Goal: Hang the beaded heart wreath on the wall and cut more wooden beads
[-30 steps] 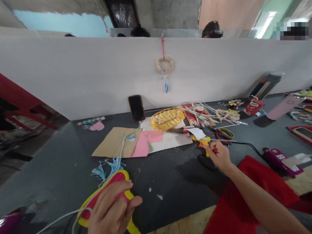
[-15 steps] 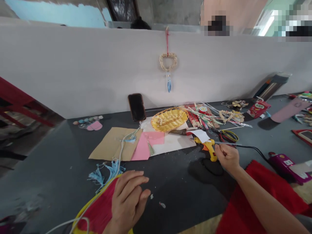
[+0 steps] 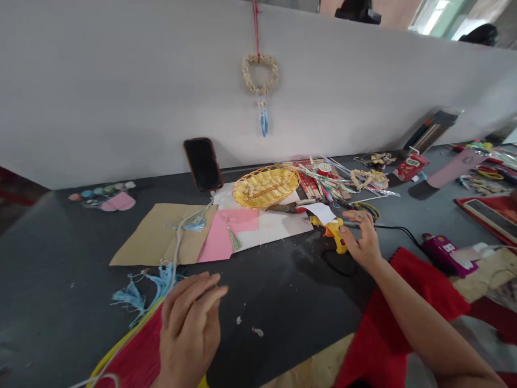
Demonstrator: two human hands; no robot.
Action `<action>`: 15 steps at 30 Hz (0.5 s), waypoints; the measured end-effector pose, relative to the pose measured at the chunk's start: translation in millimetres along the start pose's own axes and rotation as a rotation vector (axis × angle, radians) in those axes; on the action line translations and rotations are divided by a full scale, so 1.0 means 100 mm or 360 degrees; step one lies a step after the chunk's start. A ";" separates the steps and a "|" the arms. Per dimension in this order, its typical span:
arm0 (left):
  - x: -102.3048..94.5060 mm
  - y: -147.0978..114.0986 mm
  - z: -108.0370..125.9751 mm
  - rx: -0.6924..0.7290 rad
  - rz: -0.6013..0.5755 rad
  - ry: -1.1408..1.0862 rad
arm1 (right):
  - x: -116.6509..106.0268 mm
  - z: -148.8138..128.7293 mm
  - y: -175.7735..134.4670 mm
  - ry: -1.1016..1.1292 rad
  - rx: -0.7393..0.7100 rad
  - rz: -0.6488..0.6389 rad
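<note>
Right hand (image 3: 363,242): forearm comes in from the lower right corner, angled up and left, passing over the red cloth (image 3: 391,328). Fingers spread and gently bent, thumb apart and aimed at the grip of the yellow glue gun (image 3: 340,243). Nothing seen gripped; hand is loose and fairly wide. Thumb right at the grip, can't tell if it's touching. Gun lies on the table (image 3: 274,291), nozzle pointing left, white paper piece (image 3: 323,213) over its top, yellow basket (image 3: 285,180) up and left of it.

Left hand (image 3: 189,326): low, left of center, over the pink-and-yellow item (image 3: 135,355) and hiding part of it. Fingers close together, half bent, tips toward upper right, palm cupped inward. No object seen in it; contact with the item underneath unclear. White cord (image 3: 176,249) and blue tassels (image 3: 131,296) sit just beyond it, up and left. Hands well apart, bare table between.
</note>
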State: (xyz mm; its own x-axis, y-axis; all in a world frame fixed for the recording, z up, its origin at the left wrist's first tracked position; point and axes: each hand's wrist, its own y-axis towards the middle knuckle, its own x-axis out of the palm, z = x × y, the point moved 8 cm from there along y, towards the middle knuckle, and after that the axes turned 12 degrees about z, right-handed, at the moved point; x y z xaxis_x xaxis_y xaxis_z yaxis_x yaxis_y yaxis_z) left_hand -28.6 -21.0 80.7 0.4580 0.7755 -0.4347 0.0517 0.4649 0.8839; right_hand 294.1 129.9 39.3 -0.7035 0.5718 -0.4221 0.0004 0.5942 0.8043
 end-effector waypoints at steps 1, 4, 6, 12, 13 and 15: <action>0.03 -0.01 -0.01 -0.0020 -0.0011 0.0059 | 0.04 -0.08 0.00 -0.0013 -0.0111 -0.0094; 0.11 -0.05 -0.05 -0.0078 -0.0072 0.0191 | 0.17 -0.26 -0.07 -0.0133 -0.0357 -0.0395; 0.13 -0.06 -0.06 -0.0090 -0.0094 0.0214 | 0.26 -0.30 -0.14 -0.0223 -0.0396 -0.0565; 0.13 -0.06 -0.05 -0.0096 -0.0091 0.0215 | 0.26 0.00 -0.07 -0.0053 -0.0057 -0.0447; 0.13 -0.06 -0.05 -0.0097 -0.0091 0.0210 | 0.24 0.11 -0.01 0.0058 0.0070 -0.0365; 0.13 -0.06 -0.05 -0.0099 -0.0086 0.0197 | 0.24 0.35 0.14 0.0316 0.0341 -0.0259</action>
State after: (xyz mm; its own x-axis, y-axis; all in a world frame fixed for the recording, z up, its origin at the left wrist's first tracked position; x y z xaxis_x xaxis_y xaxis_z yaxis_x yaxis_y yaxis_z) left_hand -27.8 -11.9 69.2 0.3431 0.7936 -0.5024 0.0164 0.5297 0.8480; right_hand 302.4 171.8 26.2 -0.8312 0.3509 -0.4313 0.0113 0.7862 0.6178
